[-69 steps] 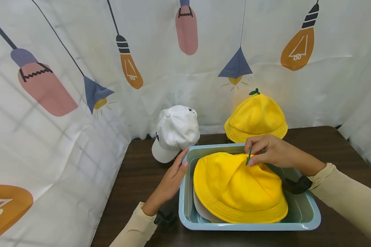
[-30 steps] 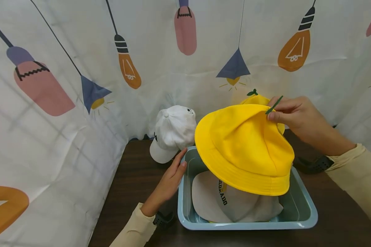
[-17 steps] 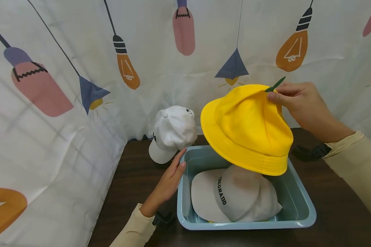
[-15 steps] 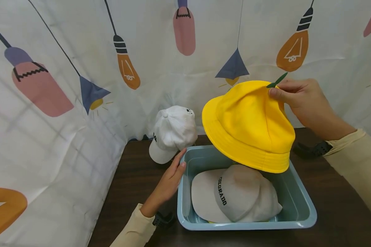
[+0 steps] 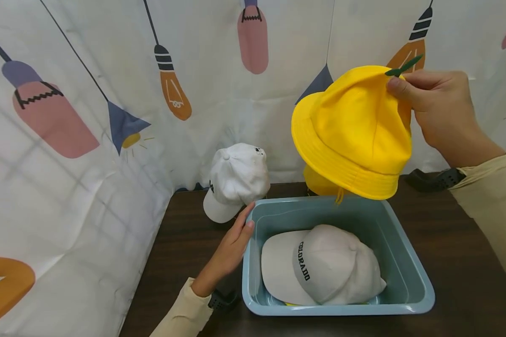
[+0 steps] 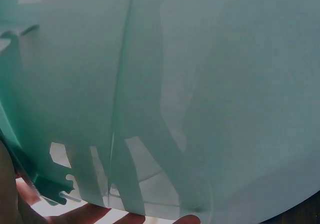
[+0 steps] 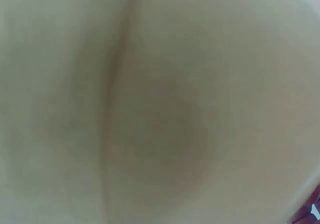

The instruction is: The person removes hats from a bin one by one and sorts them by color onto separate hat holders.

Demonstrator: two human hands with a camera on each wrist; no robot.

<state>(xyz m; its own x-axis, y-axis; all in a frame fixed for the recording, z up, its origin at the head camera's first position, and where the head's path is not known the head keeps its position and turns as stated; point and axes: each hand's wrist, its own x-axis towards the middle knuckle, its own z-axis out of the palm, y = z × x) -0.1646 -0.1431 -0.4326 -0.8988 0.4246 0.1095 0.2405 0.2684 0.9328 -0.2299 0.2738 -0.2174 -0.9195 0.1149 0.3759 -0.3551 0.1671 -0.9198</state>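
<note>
My right hand (image 5: 447,105) pinches a yellow bucket hat (image 5: 354,135) at the top of its crown, beside a green leaf sprout. The hat hangs tilted above the back of a light blue plastic tub (image 5: 409,262), brim down. In the tub lies a white baseball cap (image 5: 333,267) lettered COLORADO, its brim to the left. A sliver of yellow shows beneath it. My left hand (image 5: 229,248) rests against the tub's left side, fingers extended along the rim; in the left wrist view, fingertips (image 6: 187,219) touch the tub wall. The right wrist view is mostly blurred pale fabric.
Behind the tub's left corner, another white cap (image 5: 238,175) stands on the dark wooden table (image 5: 185,243). A second yellow hat (image 5: 318,182) sits behind the tub, mostly hidden by the held one. A white printed curtain (image 5: 219,70) encloses the back and left.
My right hand has lifted the yellow bucket hat out of the tub, up and to the right, uncovering the COLORADO cap. The left hand has stayed at the rim.
</note>
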